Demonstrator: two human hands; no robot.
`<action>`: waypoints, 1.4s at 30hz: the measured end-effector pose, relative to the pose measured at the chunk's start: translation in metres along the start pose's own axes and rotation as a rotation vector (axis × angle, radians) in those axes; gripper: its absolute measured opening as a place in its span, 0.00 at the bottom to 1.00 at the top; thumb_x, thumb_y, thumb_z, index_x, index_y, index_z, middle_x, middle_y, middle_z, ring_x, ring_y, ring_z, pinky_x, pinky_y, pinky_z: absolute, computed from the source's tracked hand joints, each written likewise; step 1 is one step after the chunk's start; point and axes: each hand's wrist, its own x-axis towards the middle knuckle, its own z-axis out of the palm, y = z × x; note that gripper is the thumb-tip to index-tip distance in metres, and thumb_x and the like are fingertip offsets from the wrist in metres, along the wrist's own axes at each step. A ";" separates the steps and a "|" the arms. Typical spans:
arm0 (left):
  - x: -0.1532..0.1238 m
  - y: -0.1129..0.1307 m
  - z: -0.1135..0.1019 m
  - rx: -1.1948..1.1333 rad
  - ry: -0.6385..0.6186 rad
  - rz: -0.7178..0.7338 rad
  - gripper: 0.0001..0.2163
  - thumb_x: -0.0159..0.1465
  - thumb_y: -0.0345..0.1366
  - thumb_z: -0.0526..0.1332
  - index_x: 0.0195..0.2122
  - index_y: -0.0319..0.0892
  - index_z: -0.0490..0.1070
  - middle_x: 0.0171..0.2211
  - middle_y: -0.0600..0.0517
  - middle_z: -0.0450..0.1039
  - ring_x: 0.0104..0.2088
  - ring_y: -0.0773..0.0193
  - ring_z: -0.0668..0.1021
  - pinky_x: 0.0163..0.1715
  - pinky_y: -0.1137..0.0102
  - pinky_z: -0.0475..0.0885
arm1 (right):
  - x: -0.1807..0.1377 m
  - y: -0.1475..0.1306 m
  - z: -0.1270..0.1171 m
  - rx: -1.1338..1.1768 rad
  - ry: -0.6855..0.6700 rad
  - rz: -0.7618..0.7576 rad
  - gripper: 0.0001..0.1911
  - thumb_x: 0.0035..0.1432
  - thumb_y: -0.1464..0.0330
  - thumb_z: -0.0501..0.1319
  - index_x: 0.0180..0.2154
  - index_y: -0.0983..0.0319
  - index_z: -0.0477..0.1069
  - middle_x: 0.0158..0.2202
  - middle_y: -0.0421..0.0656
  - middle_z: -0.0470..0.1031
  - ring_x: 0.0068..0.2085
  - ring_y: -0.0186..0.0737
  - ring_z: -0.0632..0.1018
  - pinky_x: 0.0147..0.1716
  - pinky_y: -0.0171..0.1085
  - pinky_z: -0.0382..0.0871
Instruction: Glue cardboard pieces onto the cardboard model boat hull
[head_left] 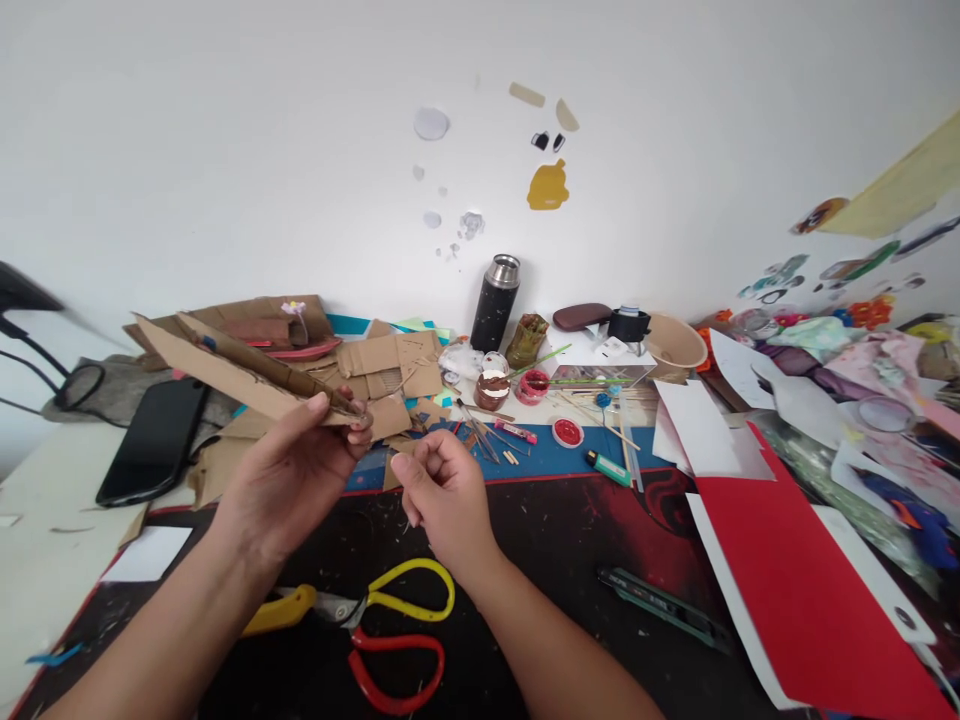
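My left hand (pixel 281 480) is closed around the near end of a long folded strip of brown cardboard (pixel 217 378), holding it above the desk. The strip tilts away to the upper left, with raised sides forming a trough. Close by, my right hand (pixel 448 500) is apart from the cardboard, thumb pressed to curled fingers; whatever may be in that pinch is hidden. Below both hands, scissors (pixel 346 610) with one yellow and one red handle lie on the dark mat. A yellow-handled tool (pixel 285 612) is partly covered by my left forearm.
Cardboard scraps (pixel 397 365), a black flask (pixel 496 305) and open paint pots (pixel 493 388) stand along the wall. A black phone (pixel 154 440) lies left. Rightward are a dark green cutter (pixel 664 608), a red sheet (pixel 795 580) and a heap of plastic and paper (pixel 847 400).
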 end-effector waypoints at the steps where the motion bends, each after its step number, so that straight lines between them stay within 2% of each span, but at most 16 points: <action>1: 0.000 0.000 0.000 -0.005 0.000 -0.008 0.07 0.59 0.36 0.79 0.33 0.41 0.85 0.32 0.51 0.83 0.33 0.65 0.78 0.31 0.76 0.80 | -0.001 0.000 0.001 -0.019 -0.005 0.002 0.25 0.60 0.50 0.74 0.31 0.56 0.63 0.17 0.27 0.62 0.16 0.27 0.62 0.17 0.29 0.55; 5: 0.001 0.000 -0.002 -0.021 0.002 -0.025 0.09 0.59 0.37 0.80 0.33 0.38 0.84 0.32 0.51 0.83 0.33 0.66 0.78 0.33 0.75 0.80 | -0.002 0.000 0.002 -0.048 -0.053 0.033 0.24 0.61 0.51 0.74 0.32 0.57 0.65 0.18 0.30 0.69 0.17 0.28 0.65 0.18 0.29 0.57; 10: 0.001 0.002 0.001 -0.018 0.035 -0.017 0.09 0.54 0.32 0.80 0.32 0.38 0.82 0.31 0.51 0.81 0.32 0.65 0.79 0.31 0.73 0.81 | -0.003 0.002 0.003 -0.021 -0.085 0.104 0.26 0.58 0.49 0.76 0.33 0.57 0.66 0.19 0.32 0.75 0.16 0.29 0.68 0.18 0.29 0.60; 16: 0.001 0.002 0.004 -0.019 0.063 -0.026 0.12 0.50 0.32 0.81 0.31 0.35 0.82 0.31 0.49 0.80 0.32 0.64 0.79 0.31 0.73 0.82 | -0.003 0.000 0.007 0.012 -0.104 0.149 0.26 0.53 0.49 0.79 0.31 0.58 0.67 0.21 0.34 0.78 0.16 0.29 0.70 0.18 0.30 0.62; 20: 0.001 0.001 0.004 -0.019 0.073 -0.034 0.14 0.49 0.32 0.82 0.32 0.34 0.82 0.31 0.50 0.80 0.31 0.65 0.78 0.30 0.73 0.81 | -0.003 -0.003 0.007 0.035 -0.129 0.163 0.27 0.51 0.50 0.80 0.30 0.58 0.69 0.22 0.36 0.80 0.16 0.29 0.71 0.17 0.29 0.61; 25: 0.000 0.001 0.004 -0.005 0.076 -0.043 0.14 0.49 0.32 0.82 0.32 0.34 0.81 0.31 0.50 0.80 0.30 0.65 0.78 0.29 0.72 0.82 | -0.001 -0.006 0.004 0.113 -0.181 0.188 0.28 0.50 0.48 0.80 0.31 0.58 0.69 0.23 0.38 0.82 0.16 0.30 0.73 0.14 0.29 0.54; 32: 0.001 0.000 0.003 0.005 0.075 -0.057 0.12 0.50 0.32 0.81 0.33 0.34 0.83 0.30 0.49 0.81 0.29 0.65 0.78 0.29 0.72 0.82 | -0.001 -0.001 -0.002 0.202 -0.203 0.170 0.28 0.61 0.42 0.73 0.33 0.61 0.76 0.21 0.39 0.80 0.15 0.30 0.73 0.14 0.28 0.55; 36: 0.001 0.000 0.002 0.002 0.081 -0.046 0.12 0.50 0.32 0.81 0.33 0.34 0.83 0.31 0.49 0.82 0.29 0.65 0.79 0.29 0.72 0.82 | -0.001 0.001 -0.002 0.214 -0.191 0.168 0.28 0.61 0.42 0.73 0.32 0.60 0.75 0.20 0.38 0.79 0.15 0.29 0.72 0.14 0.28 0.55; 42: 0.000 -0.003 0.003 0.007 0.073 -0.038 0.13 0.49 0.33 0.82 0.32 0.35 0.83 0.30 0.49 0.83 0.31 0.63 0.80 0.30 0.72 0.83 | -0.001 0.000 0.000 0.212 -0.096 0.167 0.30 0.59 0.41 0.74 0.30 0.60 0.71 0.17 0.34 0.73 0.14 0.28 0.68 0.14 0.28 0.53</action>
